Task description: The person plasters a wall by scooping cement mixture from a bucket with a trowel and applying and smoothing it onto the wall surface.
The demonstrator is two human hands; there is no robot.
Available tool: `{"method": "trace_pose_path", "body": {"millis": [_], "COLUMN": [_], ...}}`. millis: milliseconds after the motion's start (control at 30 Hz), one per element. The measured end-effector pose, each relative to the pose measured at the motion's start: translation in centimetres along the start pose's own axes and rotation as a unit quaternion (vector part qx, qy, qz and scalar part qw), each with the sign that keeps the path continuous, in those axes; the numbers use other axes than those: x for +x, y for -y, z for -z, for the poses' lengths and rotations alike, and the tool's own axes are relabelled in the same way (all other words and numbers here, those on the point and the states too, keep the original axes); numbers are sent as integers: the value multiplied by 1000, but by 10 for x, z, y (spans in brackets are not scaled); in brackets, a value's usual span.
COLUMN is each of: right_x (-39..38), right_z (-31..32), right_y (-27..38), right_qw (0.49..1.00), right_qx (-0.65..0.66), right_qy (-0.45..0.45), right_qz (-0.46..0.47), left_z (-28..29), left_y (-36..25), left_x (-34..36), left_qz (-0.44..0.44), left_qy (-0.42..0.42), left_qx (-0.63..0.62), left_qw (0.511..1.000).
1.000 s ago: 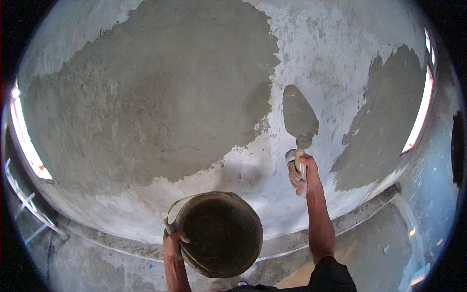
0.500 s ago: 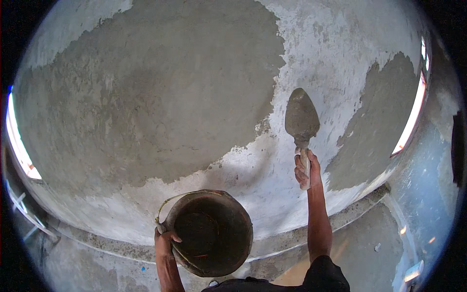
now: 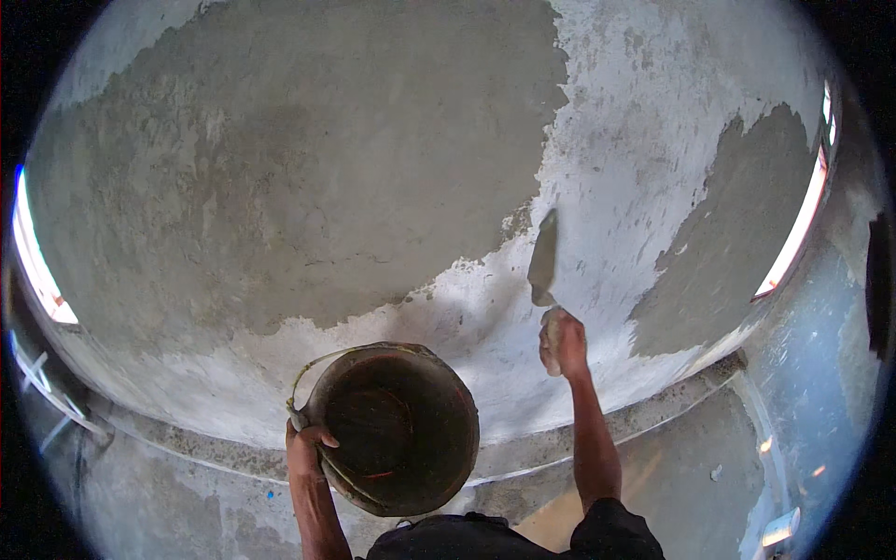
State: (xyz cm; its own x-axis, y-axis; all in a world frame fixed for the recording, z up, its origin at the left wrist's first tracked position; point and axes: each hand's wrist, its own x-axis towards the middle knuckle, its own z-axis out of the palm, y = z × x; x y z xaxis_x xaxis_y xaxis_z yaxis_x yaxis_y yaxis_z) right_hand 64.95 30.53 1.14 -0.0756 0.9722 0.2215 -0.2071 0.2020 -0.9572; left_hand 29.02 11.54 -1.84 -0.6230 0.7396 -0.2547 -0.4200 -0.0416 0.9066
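Note:
My left hand (image 3: 308, 448) grips the rim of a dark bucket (image 3: 457, 411) at its left side, thumb over the edge. The bucket's mouth faces up toward me; its inside is dark, with some residue on the walls. A thin handle arcs along its upper left. To the right, my right hand (image 3: 566, 343) is closed round the pale handle of a pointed trowel (image 3: 544, 257). The trowel points upward, its blade turned nearly edge-on, in front of the wall (image 3: 327, 168). Whether the blade touches the wall, I cannot tell.
Grey wet-looking plaster covers much of the wall, with a whitish bare strip and another grey patch (image 3: 728, 224) on the right. Bright openings (image 3: 37, 261) show at both sides. Below runs a rough ledge (image 3: 215, 448) along the wall's foot, then a concrete floor (image 3: 168, 513).
The trowel has dropped lower and left, and its blade has turned from broad face to nearly edge-on. The bucket and left hand have shifted slightly up in view.

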Motion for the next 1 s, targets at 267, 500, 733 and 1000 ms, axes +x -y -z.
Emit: {"method": "trace_pose_path", "body": {"millis": [267,500,733,1000], "right_x": [30,45,13,56], "right_z": [-22,-39,-29,-14], "right_y": [-54,-76,-72,-18], "right_qw": [895,835,887,854], "right_qx": [-351,-426,-388,-427], "right_qy": [-126,-176,-24,-146], "right_qz": [247,301,250,260], "left_z": [-6,10,9,1], "left_y": [-3,11,3,0], "left_x": [-9,5,-2,-8], "left_qz": [1,6,2,5], "left_qy": [0,12,-10,-4], "left_qx": [18,39,52,51], "left_qw": [1000,999,999,999]}}
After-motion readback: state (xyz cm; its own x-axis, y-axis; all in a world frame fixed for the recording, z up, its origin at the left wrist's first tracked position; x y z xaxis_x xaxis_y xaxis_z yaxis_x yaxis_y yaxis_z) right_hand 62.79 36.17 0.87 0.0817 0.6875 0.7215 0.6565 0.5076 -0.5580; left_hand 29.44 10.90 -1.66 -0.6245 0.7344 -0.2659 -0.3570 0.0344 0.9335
